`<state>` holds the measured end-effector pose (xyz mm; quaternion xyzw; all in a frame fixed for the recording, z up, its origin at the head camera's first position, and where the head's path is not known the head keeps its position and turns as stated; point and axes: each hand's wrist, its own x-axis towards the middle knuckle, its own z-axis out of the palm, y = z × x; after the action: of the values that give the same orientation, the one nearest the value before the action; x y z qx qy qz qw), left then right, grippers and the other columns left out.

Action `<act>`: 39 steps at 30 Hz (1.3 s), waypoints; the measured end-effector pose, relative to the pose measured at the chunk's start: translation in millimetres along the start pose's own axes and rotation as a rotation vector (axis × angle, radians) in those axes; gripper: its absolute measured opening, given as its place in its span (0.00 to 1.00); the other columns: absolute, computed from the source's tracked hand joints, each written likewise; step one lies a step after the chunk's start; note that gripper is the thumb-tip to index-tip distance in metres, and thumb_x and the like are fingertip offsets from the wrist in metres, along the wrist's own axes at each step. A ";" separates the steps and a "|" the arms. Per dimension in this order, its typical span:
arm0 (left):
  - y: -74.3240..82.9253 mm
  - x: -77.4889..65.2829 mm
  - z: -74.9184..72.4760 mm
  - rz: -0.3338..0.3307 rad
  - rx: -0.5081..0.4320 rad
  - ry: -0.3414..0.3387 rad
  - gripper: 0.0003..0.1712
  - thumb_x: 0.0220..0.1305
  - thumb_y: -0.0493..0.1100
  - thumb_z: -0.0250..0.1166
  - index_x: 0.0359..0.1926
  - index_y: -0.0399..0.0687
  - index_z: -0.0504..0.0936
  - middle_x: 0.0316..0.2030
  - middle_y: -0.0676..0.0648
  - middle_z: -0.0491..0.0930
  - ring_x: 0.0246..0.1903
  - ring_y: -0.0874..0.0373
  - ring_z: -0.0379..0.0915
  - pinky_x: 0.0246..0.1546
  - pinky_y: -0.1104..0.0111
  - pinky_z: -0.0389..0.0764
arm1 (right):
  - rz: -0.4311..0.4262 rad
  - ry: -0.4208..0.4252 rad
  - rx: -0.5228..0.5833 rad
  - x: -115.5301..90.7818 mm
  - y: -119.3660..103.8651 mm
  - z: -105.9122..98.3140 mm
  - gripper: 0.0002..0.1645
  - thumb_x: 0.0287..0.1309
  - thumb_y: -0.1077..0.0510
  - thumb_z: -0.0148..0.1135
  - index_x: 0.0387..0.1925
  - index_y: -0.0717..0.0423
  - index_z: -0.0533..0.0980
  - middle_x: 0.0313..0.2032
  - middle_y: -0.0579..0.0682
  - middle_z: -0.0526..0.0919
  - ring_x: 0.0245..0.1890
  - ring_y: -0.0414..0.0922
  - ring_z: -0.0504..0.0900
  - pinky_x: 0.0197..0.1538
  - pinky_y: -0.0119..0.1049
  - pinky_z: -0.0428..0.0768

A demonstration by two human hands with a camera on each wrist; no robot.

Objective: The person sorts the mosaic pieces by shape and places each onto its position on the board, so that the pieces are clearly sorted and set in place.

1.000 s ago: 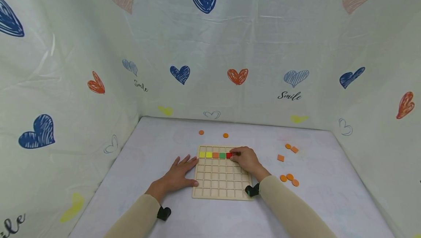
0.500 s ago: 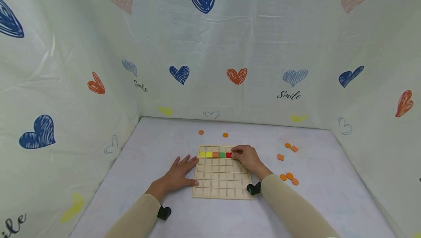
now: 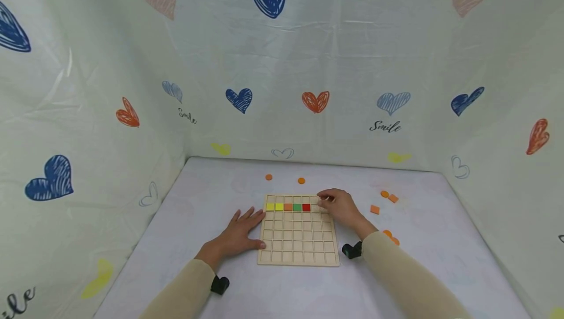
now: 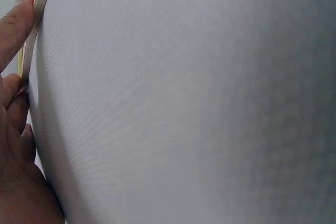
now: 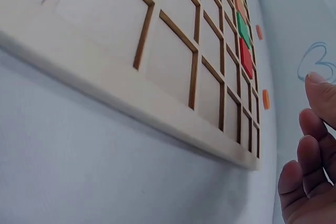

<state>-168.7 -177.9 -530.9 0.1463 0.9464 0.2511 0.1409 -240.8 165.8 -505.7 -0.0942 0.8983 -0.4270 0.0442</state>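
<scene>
A wooden grid board (image 3: 299, 248) lies flat on the table. In its second row from the back sit two yellow square tiles (image 3: 279, 207), an orange tile (image 3: 288, 207), a green tile (image 3: 297, 207) and a red tile (image 3: 306, 207). My left hand (image 3: 235, 234) is spread, its thumb and fingertips touching the board's left edge. Over the board's back right corner hovers my right hand (image 3: 343, 207), fingers loosely bent. The right wrist view shows that hand (image 5: 315, 166) with nothing visible between thumb and fingers.
Behind the board lie two orange discs (image 3: 301, 180). On the right are another orange disc (image 3: 385, 193), two orange squares (image 3: 375, 209) and more discs (image 3: 387, 233) partly hidden by the right sleeve. A heart-printed curtain (image 3: 282, 64) surrounds the table (image 3: 211, 177).
My right hand has drawn away from the red tile, moving right and leaving it fully visible in its cell. The left hand has stayed at the board's edge.
</scene>
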 end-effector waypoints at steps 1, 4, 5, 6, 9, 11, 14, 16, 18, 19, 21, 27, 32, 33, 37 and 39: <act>0.0 -0.2 -0.1 0.001 -0.003 0.001 0.55 0.60 0.64 0.76 0.82 0.54 0.62 0.82 0.52 0.60 0.84 0.49 0.43 0.85 0.48 0.35 | -0.006 0.005 -0.008 -0.7 0.9 -3.4 0.17 0.68 0.58 0.70 0.56 0.57 0.85 0.46 0.52 0.86 0.45 0.49 0.79 0.42 0.37 0.79; 0.0 -0.9 -0.5 0.005 -0.012 -0.007 0.56 0.60 0.64 0.75 0.82 0.53 0.62 0.82 0.51 0.60 0.84 0.48 0.43 0.85 0.47 0.35 | -0.015 0.018 -0.037 -2.0 5.9 -14.1 0.18 0.68 0.57 0.71 0.57 0.56 0.85 0.48 0.52 0.86 0.49 0.51 0.79 0.46 0.39 0.78; -0.1 -1.1 -0.7 0.008 -0.016 -0.009 0.56 0.60 0.64 0.75 0.82 0.53 0.62 0.82 0.50 0.60 0.84 0.47 0.43 0.85 0.47 0.35 | -0.014 0.018 -0.046 -2.3 8.4 -17.4 0.18 0.68 0.56 0.71 0.58 0.55 0.85 0.49 0.52 0.86 0.50 0.51 0.79 0.47 0.40 0.78; -0.2 -1.2 -0.8 0.012 -0.021 -0.008 0.56 0.60 0.64 0.75 0.82 0.52 0.62 0.82 0.49 0.60 0.84 0.46 0.43 0.85 0.46 0.36 | -0.017 0.018 -0.059 -2.7 11.2 -21.0 0.19 0.68 0.56 0.70 0.58 0.55 0.85 0.49 0.52 0.86 0.51 0.52 0.79 0.48 0.40 0.78; -0.6 -1.2 -1.1 0.011 -0.028 -0.015 0.56 0.60 0.64 0.76 0.82 0.52 0.62 0.82 0.50 0.60 0.84 0.47 0.43 0.85 0.46 0.35 | -0.015 0.016 -0.083 -4.4 19.8 -31.3 0.20 0.69 0.54 0.70 0.59 0.54 0.85 0.51 0.53 0.86 0.52 0.53 0.79 0.48 0.41 0.78; -1.2 -0.7 -0.4 0.012 -0.027 -0.013 0.56 0.60 0.65 0.76 0.82 0.52 0.62 0.82 0.50 0.60 0.84 0.47 0.43 0.85 0.46 0.36 | -0.011 0.016 -0.097 -6.1 25.6 -37.8 0.20 0.69 0.54 0.70 0.60 0.54 0.84 0.52 0.53 0.86 0.53 0.53 0.79 0.49 0.41 0.79; -1.8 0.0 0.8 0.004 -0.018 -0.018 0.56 0.60 0.66 0.75 0.83 0.54 0.61 0.82 0.53 0.59 0.85 0.49 0.42 0.85 0.47 0.34 | 0.001 0.021 -0.116 -9.2 34.4 -46.6 0.21 0.69 0.53 0.70 0.60 0.54 0.84 0.52 0.54 0.86 0.53 0.54 0.79 0.50 0.43 0.79; -1.9 0.4 1.6 0.005 -0.013 -0.014 0.56 0.60 0.66 0.75 0.82 0.54 0.61 0.82 0.53 0.59 0.85 0.49 0.42 0.85 0.47 0.34 | 0.012 0.021 -0.129 -11.5 40.0 -52.5 0.21 0.70 0.54 0.70 0.61 0.55 0.83 0.52 0.55 0.86 0.53 0.54 0.78 0.51 0.45 0.79; -1.1 0.4 1.6 0.005 -0.015 -0.012 0.56 0.60 0.66 0.75 0.82 0.54 0.62 0.82 0.53 0.59 0.85 0.49 0.42 0.85 0.47 0.34 | 0.024 0.018 -0.137 -14.1 46.0 -58.5 0.22 0.70 0.54 0.69 0.62 0.55 0.82 0.54 0.56 0.85 0.54 0.56 0.78 0.53 0.48 0.79; -0.5 0.4 1.5 0.003 -0.016 -0.012 0.56 0.60 0.66 0.75 0.82 0.54 0.62 0.82 0.53 0.59 0.85 0.49 0.42 0.85 0.47 0.34 | 0.029 0.013 -0.140 -15.6 49.2 -61.6 0.23 0.70 0.54 0.68 0.63 0.56 0.82 0.54 0.57 0.85 0.55 0.56 0.78 0.55 0.50 0.79; 0.7 0.1 1.0 0.002 -0.017 -0.010 0.56 0.60 0.66 0.75 0.82 0.54 0.62 0.82 0.53 0.59 0.85 0.49 0.42 0.85 0.47 0.34 | 0.042 0.004 -0.146 -18.7 55.7 -68.1 0.24 0.71 0.54 0.68 0.64 0.56 0.81 0.56 0.59 0.84 0.57 0.58 0.77 0.56 0.53 0.80; 1.8 -0.4 0.6 -0.002 -0.012 -0.006 0.55 0.61 0.65 0.75 0.82 0.55 0.62 0.82 0.53 0.59 0.85 0.49 0.42 0.85 0.48 0.34 | 0.044 0.000 -0.172 -27.6 78.0 -89.7 0.27 0.70 0.54 0.68 0.67 0.57 0.79 0.59 0.61 0.82 0.60 0.61 0.76 0.57 0.55 0.81; 1.0 -0.6 1.0 -0.004 -0.011 -0.003 0.55 0.61 0.65 0.75 0.82 0.55 0.62 0.82 0.54 0.59 0.85 0.50 0.42 0.85 0.48 0.34 | 0.043 0.020 -0.194 -33.2 91.2 -103.2 0.27 0.69 0.55 0.69 0.65 0.59 0.79 0.59 0.62 0.83 0.59 0.62 0.76 0.56 0.53 0.80; 1.0 -0.6 0.8 -0.005 -0.010 -0.002 0.55 0.61 0.65 0.75 0.82 0.55 0.62 0.82 0.54 0.59 0.85 0.50 0.42 0.85 0.48 0.34 | 0.051 0.020 -0.193 -33.9 93.8 -105.4 0.27 0.69 0.54 0.69 0.65 0.59 0.79 0.59 0.62 0.83 0.59 0.62 0.76 0.56 0.53 0.79; 1.2 -1.2 0.3 -0.009 -0.012 -0.002 0.55 0.61 0.65 0.75 0.82 0.55 0.62 0.82 0.54 0.59 0.85 0.51 0.41 0.85 0.48 0.33 | 0.088 0.006 -0.195 -37.4 103.1 -111.3 0.29 0.69 0.50 0.70 0.65 0.61 0.79 0.60 0.65 0.81 0.59 0.63 0.75 0.59 0.58 0.78; 1.1 -1.3 0.0 -0.008 -0.012 -0.002 0.55 0.61 0.65 0.75 0.82 0.55 0.62 0.82 0.54 0.59 0.85 0.51 0.41 0.85 0.48 0.33 | 0.109 -0.010 -0.202 -39.1 107.5 -112.8 0.30 0.69 0.49 0.70 0.65 0.62 0.79 0.62 0.67 0.79 0.59 0.63 0.74 0.61 0.61 0.77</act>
<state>-167.2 -177.4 -530.0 0.1421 0.9453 0.2561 0.1436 -234.8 325.9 -517.8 -0.0512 0.9403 -0.3307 0.0620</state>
